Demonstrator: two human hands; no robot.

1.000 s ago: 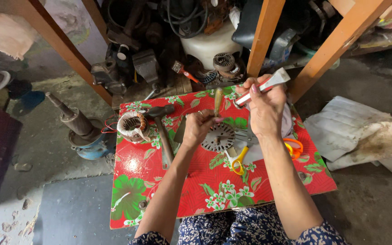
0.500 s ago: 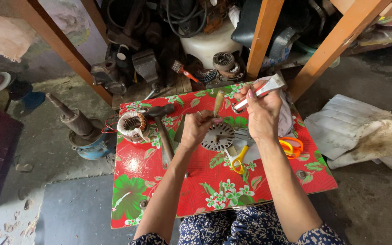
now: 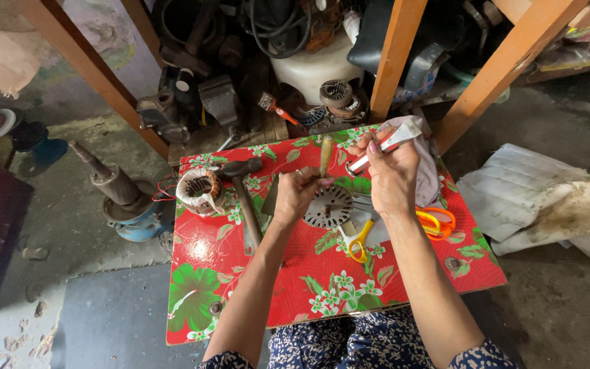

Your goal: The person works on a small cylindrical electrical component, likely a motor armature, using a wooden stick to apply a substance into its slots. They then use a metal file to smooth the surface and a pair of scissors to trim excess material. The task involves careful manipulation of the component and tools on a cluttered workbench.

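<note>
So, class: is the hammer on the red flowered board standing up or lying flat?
Lying flat. The hammer rests on the red flowered board, its handle running along the surface beside the left hand.

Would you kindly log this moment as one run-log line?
left hand: holds wooden-handled tool | right hand: holds white tube | below: round metal plate

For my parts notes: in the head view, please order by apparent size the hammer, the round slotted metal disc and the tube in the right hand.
1. hammer, longest.
2. and 3. round slotted metal disc and tube: look alike; the raised tube is nearer the camera, so unsure.
</note>
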